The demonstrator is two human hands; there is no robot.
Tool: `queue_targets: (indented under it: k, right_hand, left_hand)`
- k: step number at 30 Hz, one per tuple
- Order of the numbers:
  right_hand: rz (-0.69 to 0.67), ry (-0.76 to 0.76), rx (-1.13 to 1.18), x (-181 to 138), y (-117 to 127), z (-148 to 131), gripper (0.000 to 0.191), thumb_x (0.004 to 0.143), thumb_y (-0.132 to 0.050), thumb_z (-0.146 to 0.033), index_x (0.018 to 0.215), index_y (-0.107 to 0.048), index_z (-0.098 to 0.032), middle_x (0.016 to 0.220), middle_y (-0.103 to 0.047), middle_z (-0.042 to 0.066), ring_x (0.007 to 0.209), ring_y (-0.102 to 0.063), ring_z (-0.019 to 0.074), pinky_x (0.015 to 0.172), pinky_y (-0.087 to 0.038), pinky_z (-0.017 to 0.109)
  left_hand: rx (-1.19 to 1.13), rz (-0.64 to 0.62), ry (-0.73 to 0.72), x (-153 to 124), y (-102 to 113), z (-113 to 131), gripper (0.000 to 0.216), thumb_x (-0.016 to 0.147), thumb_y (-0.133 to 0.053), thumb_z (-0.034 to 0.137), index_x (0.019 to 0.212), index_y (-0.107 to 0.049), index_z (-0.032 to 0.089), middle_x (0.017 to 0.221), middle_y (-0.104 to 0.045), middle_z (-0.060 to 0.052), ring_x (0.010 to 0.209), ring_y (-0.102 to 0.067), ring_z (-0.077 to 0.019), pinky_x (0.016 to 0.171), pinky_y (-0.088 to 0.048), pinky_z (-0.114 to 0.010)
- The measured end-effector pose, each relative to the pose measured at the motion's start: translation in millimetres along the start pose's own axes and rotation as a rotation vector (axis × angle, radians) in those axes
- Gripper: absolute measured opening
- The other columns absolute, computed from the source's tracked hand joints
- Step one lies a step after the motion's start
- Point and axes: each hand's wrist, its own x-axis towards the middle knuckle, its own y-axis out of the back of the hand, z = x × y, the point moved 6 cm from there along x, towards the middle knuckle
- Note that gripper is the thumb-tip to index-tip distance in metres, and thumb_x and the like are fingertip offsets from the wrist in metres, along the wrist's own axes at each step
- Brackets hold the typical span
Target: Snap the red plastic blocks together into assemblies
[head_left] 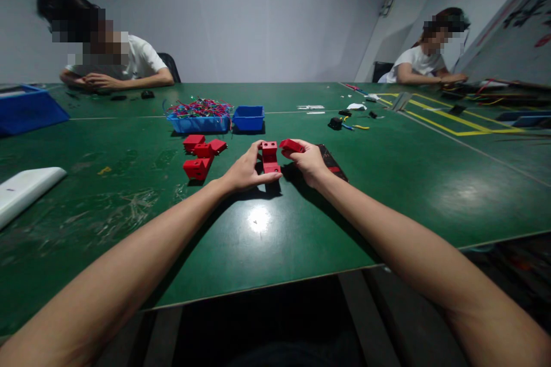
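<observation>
1. Overall, the green table [408,183] fills most of your view, its near edge crossing below your hands.
2. Two people in white shirts sit at the far side: one [144,57] to your left, forearms on the table, and one [417,63] to your right.
3. At the far left lies a blue bin [30,112], partly cut off by the view; nearer you, a white slab [30,192] lies on the table.
4. Beyond your hands is a blue tray [198,125] heaped with thin coloured wires, a smaller blue tray [248,121] just beside it.
5. Your left hand [241,171]: thumb along the near end, fingers at the far end, clasping the stepped red block [270,156] between them. Whether the block touches the table, you cannot tell.
6. Your right hand [309,161]: thumb and fingers pinching a small red piece [291,146], just right of the block and apart from it. A flat black item [336,165] lies partly hidden behind this hand.
7. Left of your left hand, a group of red parts [201,151] sits close together.
8. Smallest: pliers [355,127] with blue and yellow handles, farther off to your right.
</observation>
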Motion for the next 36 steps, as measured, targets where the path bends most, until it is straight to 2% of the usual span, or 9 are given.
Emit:
queue_targets:
  k: [4,8,14,19,22,24,29,33,36]
  right_hand:
    - [0.035,0.011,-0.06,1.0,4.8,1.4,0.034,0.048,-0.076,-0.017,0.079,-0.061,-0.017,0.076,-0.068,-0.001,0.072,-0.059,0.0133,0.072,-0.047,0.028]
    - [0.014,0.013,-0.088,-1.6,3.0,-1.6,0.038,0.048,-0.08,-0.023,0.077,-0.057,-0.018,0.072,-0.065,-0.003,0.068,-0.056,0.0126,0.067,-0.043,0.026]
    - [-0.023,-0.006,-0.07,-10.4,-3.6,-9.5,0.043,0.055,-0.082,-0.046,0.082,-0.065,-0.017,0.079,-0.069,0.001,0.068,-0.056,0.0124,0.062,-0.039,0.025]
    - [-0.005,-0.019,-0.064,-8.0,-0.8,-6.1,0.048,0.056,-0.08,-0.057,0.08,-0.065,-0.018,0.073,-0.066,-0.001,0.064,-0.052,0.0109,0.055,-0.034,0.023]
    - [0.002,-0.078,-0.001,-3.1,0.5,0.5,0.05,0.058,-0.079,-0.059,0.084,-0.063,-0.019,0.073,-0.066,-0.002,0.063,-0.053,0.0105,0.052,-0.033,0.021]
    - [0.009,-0.141,0.058,-1.2,-0.2,3.4,0.047,0.065,-0.075,-0.061,0.083,-0.061,-0.02,0.069,-0.064,-0.002,0.058,-0.053,0.0105,0.05,-0.035,0.021]
    - [0.071,-0.357,0.174,-5.8,-3.1,7.6,0.05,0.079,-0.061,-0.069,0.071,-0.051,-0.02,0.051,-0.051,-0.003,0.041,-0.043,0.0085,0.04,-0.033,0.022]
    - [0.031,-0.391,0.168,-9.4,-6.8,6.7,0.054,0.077,-0.059,-0.074,0.069,-0.046,-0.022,0.049,-0.045,-0.005,0.038,-0.037,0.0063,0.036,-0.031,0.02]
    - [-0.016,-0.363,0.192,-10.3,-8.8,4.5,0.053,0.071,-0.068,-0.07,0.071,-0.047,-0.022,0.052,-0.046,-0.006,0.04,-0.039,0.0058,0.038,-0.033,0.02]
  left_hand:
    - [-0.001,0.001,0.002,0.2,0.0,-0.7,0.092,0.068,-0.075,0.057,0.138,-0.033,0.015,0.136,-0.051,-0.02,0.122,-0.056,-0.033,0.105,-0.045,-0.049]
    - [0.001,-0.004,0.016,0.2,0.3,-0.6,0.092,0.068,-0.075,0.058,0.138,-0.033,0.015,0.137,-0.05,-0.02,0.123,-0.055,-0.0335,0.106,-0.044,-0.049]
    - [-0.001,-0.011,0.012,-0.2,0.3,-0.1,0.091,0.069,-0.074,0.058,0.138,-0.033,0.014,0.136,-0.05,-0.02,0.122,-0.056,-0.0334,0.105,-0.045,-0.05]
    - [0.004,-0.01,0.018,-0.7,0.2,-0.7,0.089,0.069,-0.074,0.058,0.136,-0.034,0.017,0.134,-0.052,-0.018,0.12,-0.057,-0.0327,0.103,-0.046,-0.049]
    - [0.003,-0.009,0.012,-0.6,0.1,-0.7,0.089,0.069,-0.074,0.058,0.137,-0.034,0.016,0.134,-0.052,-0.019,0.12,-0.058,-0.0325,0.103,-0.047,-0.049]
    - [0.001,-0.015,0.006,-0.4,-0.4,-0.9,0.089,0.07,-0.074,0.057,0.137,-0.033,0.016,0.134,-0.053,-0.019,0.119,-0.058,-0.0324,0.103,-0.047,-0.049]
    - [0.007,-0.009,0.002,0.1,-0.4,-1.6,0.091,0.069,-0.074,0.057,0.137,-0.033,0.014,0.135,-0.052,-0.02,0.12,-0.058,-0.0327,0.103,-0.046,-0.049]
    - [0.007,-0.009,0.004,-0.3,-0.1,-1.4,0.09,0.069,-0.075,0.056,0.138,-0.033,0.015,0.135,-0.053,-0.02,0.12,-0.057,-0.0332,0.103,-0.047,-0.05]
    - [0.0,-0.011,-0.002,-0.5,-0.1,-1.2,0.09,0.069,-0.075,0.056,0.138,-0.033,0.016,0.135,-0.053,-0.02,0.12,-0.058,-0.0329,0.103,-0.046,-0.049]
